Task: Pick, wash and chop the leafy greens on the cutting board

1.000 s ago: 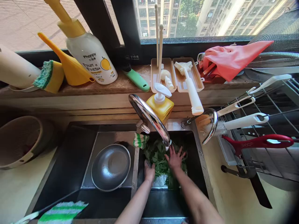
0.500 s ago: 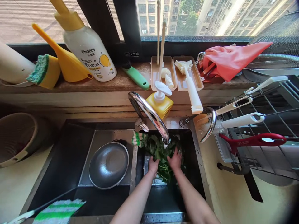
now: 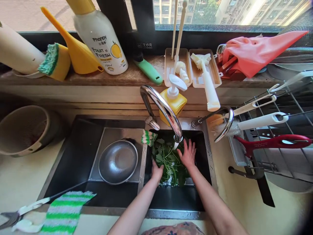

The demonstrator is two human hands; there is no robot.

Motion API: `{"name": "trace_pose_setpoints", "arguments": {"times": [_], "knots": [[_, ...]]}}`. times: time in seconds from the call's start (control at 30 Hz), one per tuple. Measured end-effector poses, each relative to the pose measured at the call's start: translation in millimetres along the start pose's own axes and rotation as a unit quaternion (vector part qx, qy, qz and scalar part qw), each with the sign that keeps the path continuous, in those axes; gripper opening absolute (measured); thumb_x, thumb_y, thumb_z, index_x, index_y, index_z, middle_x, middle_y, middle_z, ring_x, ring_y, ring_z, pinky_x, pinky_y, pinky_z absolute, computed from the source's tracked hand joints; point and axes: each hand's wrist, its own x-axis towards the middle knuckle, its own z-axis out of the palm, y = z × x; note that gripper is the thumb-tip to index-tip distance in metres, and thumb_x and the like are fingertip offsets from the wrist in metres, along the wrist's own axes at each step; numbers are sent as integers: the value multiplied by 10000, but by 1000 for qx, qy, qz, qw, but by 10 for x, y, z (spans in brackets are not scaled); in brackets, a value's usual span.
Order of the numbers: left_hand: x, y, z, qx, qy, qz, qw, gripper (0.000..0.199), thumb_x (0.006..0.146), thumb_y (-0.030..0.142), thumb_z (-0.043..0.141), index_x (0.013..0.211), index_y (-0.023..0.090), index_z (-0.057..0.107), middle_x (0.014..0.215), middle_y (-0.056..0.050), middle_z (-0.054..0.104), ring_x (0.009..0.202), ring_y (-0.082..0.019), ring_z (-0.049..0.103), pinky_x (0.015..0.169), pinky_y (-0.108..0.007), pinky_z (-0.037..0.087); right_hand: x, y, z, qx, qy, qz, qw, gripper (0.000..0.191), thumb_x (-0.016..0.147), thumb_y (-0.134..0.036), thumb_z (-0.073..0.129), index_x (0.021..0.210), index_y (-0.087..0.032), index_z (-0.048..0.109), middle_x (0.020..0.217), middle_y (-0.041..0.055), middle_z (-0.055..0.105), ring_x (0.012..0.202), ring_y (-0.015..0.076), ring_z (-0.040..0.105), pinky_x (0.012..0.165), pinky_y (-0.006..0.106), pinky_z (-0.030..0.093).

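Leafy greens with long thin stems (image 3: 168, 163) lie in water in the right-hand sink basin (image 3: 176, 199). My left hand (image 3: 156, 171) is at the left side of the greens, its thumb held apart and some fingertips hidden among the leaves. On the other side, my right hand (image 3: 188, 153) has its fingers spread beside the leaves, near the basin's right wall. Water runs from the chrome faucet (image 3: 161, 106) onto the greens between my hands.
A grey pan (image 3: 118, 162) sits in the left basin. Green-striped cloths hang over the divider (image 3: 148, 137) and lie at the front edge (image 3: 65, 209). A yellow soap pump bottle (image 3: 172, 102) stands behind the faucet. At right is a wire rack (image 3: 275, 102) with brushes.
The greens have dropped and spread out in the water. My right hand has opened, moving away to the right; my left hand has shifted to their left edge. The view has tilted down slightly.
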Motion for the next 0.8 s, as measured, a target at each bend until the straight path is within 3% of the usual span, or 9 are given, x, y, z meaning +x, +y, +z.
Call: {"name": "trace_pose_setpoints", "arguments": {"times": [0.1,0.2,0.33,0.43,0.5,0.57,0.63,0.73,0.8], "knots": [[-157,-59,-125,43,-24,57,997,688,613,126,662,1252,173,410,1387,-132,384,1313,-216,287,1081,-337,205,-246,-239,453,-72,-70,-33,994,663,828,-529,368,1408,-258,196,1499,79,42,1324,410,-48,958,674,76],[-312,-63,-267,41,-56,79,995,644,626,116,639,1236,183,444,1401,-121,361,1303,-233,302,1058,-359,262,-374,-271,768,-98,-161,-123,974,708,803,-543,414,1408,-238,209,1492,74,122,1320,417,20,975,643,106],[-459,-40,-415,22,-98,92,991,493,650,138,626,1131,216,550,1312,-94,465,1170,-232,468,967,-348,386,-84,-24,682,-98,-161,-89,978,613,867,-462,351,1414,-275,148,1445,102,270,1266,328,298,993,612,117],[-554,-43,-447,24,-104,85,991,375,647,147,625,1017,203,617,1191,-101,551,1038,-230,552,892,-350,444,-1,-152,546,-89,-96,34,991,577,896,-411,250,1423,-217,117,1472,123,180,1312,351,176,958,642,156],[-636,-40,-444,33,-102,82,991,339,638,147,626,974,196,637,1137,-106,574,990,-235,569,856,-356,465,-169,-445,555,-85,-91,46,991,584,880,-393,274,1421,-229,126,1494,95,85,1320,406,64,927,685,136],[-733,-28,-457,43,-117,112,986,322,654,149,606,969,198,644,1124,-104,575,988,-234,564,852,-353,469,-411,-742,623,-73,-89,-6,993,627,855,-386,331,1421,-264,90,1503,61,7,1317,426,22,924,701,95],[-829,-21,-507,46,-133,149,979,307,676,152,585,973,203,646,1116,-98,576,993,-225,558,871,-341,460,-572,-889,694,-64,-95,-121,986,672,826,-407,403,1415,-302,98,1505,33,4,1328,401,-2,953,682,44],[-939,-48,-650,34,-129,161,978,285,692,175,591,969,210,649,1093,-97,586,984,-221,563,897,-332,446,-499,-731,706,-80,-141,-292,943,628,796,-456,476,1374,-353,252,1480,19,195,1351,316,26,999,623,-28],[-963,-70,-743,38,-124,162,978,276,702,198,593,971,220,651,1094,-96,590,1010,-230,554,915,-340,435,-311,-477,620,-96,-162,-321,928,564,811,-472,465,1343,-352,325,1430,36,321,1350,279,86,1009,607,-30]]}}
